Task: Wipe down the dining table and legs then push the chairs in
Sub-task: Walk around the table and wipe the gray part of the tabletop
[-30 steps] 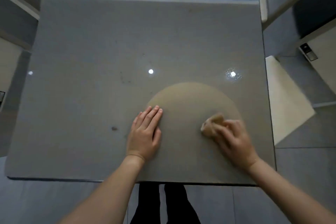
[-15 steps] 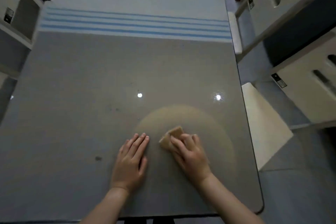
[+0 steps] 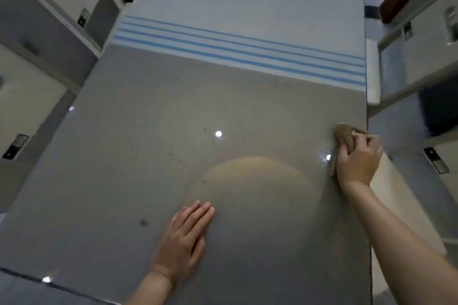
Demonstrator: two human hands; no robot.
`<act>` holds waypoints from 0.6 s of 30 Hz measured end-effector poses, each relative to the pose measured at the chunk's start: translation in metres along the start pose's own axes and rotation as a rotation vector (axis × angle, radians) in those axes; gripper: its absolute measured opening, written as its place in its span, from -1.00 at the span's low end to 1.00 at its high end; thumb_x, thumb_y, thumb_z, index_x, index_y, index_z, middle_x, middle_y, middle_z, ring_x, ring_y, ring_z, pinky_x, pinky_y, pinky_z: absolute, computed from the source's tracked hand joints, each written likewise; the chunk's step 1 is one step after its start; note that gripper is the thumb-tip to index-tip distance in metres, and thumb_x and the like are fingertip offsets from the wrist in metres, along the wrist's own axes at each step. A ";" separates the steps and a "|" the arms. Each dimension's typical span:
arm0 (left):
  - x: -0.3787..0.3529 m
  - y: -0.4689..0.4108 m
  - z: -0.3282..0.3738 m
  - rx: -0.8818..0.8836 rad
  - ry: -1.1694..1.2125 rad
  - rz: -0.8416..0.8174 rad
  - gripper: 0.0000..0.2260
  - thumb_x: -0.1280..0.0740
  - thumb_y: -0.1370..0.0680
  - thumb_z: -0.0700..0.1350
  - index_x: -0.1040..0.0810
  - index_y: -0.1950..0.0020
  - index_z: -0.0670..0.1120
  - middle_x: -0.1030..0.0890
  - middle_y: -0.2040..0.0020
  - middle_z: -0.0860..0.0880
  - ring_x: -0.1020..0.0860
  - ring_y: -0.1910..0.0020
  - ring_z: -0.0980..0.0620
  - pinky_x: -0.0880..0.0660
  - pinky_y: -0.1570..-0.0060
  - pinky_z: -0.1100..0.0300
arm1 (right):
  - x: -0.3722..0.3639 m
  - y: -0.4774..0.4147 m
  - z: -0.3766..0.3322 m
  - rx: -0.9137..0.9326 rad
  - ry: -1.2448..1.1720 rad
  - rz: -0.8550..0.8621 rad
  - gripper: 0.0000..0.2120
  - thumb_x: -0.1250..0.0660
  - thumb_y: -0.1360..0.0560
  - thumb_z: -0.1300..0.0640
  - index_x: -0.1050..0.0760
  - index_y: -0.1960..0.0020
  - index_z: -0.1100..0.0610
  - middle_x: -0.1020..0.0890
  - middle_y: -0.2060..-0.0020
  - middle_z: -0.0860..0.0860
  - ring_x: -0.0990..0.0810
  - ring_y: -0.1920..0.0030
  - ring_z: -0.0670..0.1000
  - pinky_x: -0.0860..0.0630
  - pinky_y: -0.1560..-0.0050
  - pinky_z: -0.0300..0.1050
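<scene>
the right hand (image 3: 357, 158) has swept the crumpled tan cloth (image 3: 343, 135) out from beside the left hand (image 3: 184, 238) to the right edge of the glossy grey desk (image 3: 148, 156); its fingers are curled over the cloth, pressing it onto the top right at the rim; the left hand stays flat near the front edge, palm down, fingers straight and close together, holding nothing; so the near middle has likely had a pass, while the dark specks (image 3: 143, 222) left of the left hand look untouched; the far end under the white runner with blue stripes (image 3: 235, 54), the legs, and the cream chair seat (image 3: 396, 205) standing out beside the right edge all seem still to do; no bowl, bucket or other container shows.
</scene>
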State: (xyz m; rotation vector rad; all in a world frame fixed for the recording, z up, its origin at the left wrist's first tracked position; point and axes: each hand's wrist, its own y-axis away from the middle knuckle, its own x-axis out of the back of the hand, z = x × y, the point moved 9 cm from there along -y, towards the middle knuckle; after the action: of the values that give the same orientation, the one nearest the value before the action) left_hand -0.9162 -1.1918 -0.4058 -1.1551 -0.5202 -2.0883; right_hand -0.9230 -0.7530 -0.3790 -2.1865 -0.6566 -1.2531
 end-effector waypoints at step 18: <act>-0.001 0.001 -0.002 -0.031 -0.056 0.045 -0.57 -0.10 -0.60 -0.05 -0.34 -0.47 -0.03 -0.35 -0.48 0.05 -0.28 -0.47 0.01 -0.22 -0.42 0.06 | -0.027 0.052 -0.094 0.778 -0.240 -0.290 -0.69 -0.28 -0.49 0.05 -0.58 -0.15 0.17 -0.54 -0.05 0.12 -0.52 0.00 0.21 -0.39 -0.09 -0.02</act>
State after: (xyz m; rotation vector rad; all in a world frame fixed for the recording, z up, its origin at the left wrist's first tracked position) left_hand -0.9165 -1.1932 -0.4080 -1.2350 -0.4859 -2.0371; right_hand -0.9600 -0.8568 -0.3731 -1.6167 -1.3342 -0.6737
